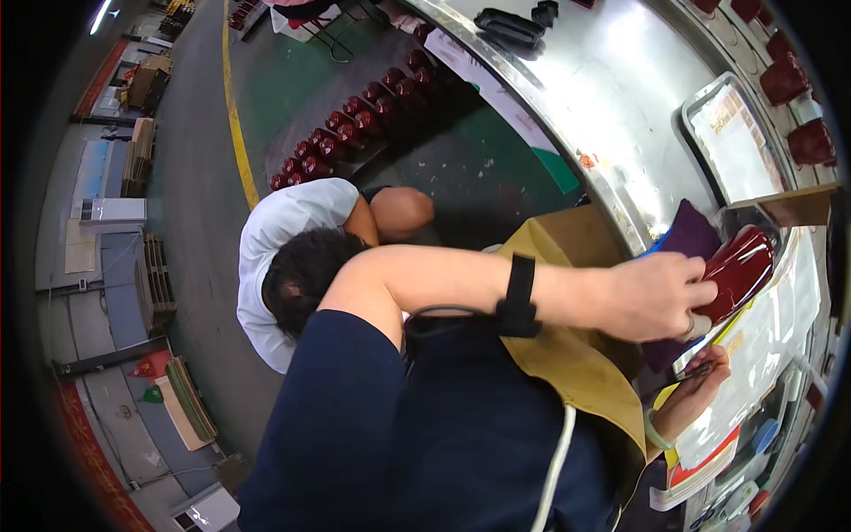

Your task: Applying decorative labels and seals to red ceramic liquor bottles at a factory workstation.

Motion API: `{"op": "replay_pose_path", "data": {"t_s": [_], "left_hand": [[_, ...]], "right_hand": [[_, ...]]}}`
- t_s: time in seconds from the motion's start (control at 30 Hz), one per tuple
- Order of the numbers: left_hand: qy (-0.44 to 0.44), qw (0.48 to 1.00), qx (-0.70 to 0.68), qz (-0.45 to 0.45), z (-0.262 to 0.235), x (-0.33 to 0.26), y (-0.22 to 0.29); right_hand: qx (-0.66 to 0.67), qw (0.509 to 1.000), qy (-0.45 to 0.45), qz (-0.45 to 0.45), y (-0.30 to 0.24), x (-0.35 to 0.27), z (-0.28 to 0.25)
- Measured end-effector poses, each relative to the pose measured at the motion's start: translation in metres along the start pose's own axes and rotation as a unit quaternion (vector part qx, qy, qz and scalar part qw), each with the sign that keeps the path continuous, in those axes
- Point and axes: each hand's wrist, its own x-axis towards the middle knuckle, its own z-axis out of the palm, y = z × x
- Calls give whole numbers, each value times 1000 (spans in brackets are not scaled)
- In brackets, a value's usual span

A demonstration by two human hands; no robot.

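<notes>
My left hand (660,297), with a black strap at the wrist, is closed around a glossy dark red vessel (743,270) that lies tilted. Its fingers wrap over the near end, so that end is hidden. Below it, my right hand (706,374) has its fingers pinched on a thin dark tool (687,378) whose kind I cannot make out. A pale bangle (657,433) circles that wrist. Dark purple cloth (690,238) lies just beyond my left hand. White sheets (771,332) cover the work surface beside both hands.
A metal table (612,80) carries a tray (696,113) with papers and a black object (510,28). More dark red vessels (808,142) stand at the right edge. Someone in a white shirt (292,217) is low at my left, near rows of red vessels (355,106) on the floor.
</notes>
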Motion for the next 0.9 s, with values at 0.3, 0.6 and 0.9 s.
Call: {"op": "replay_pose_path", "data": {"t_s": [0.3,0.6,0.9], "left_hand": [[-8,994,24,111,0,20,-20],[22,974,60,216,7,2,-15],[-74,984,55,150,-6,9,-12]], "right_hand": [[80,996,-40,-27,3,-6,-24],[-91,990,107,-33,-14,-28,-10],[12,996,54,-69,-42,-35,21]]}}
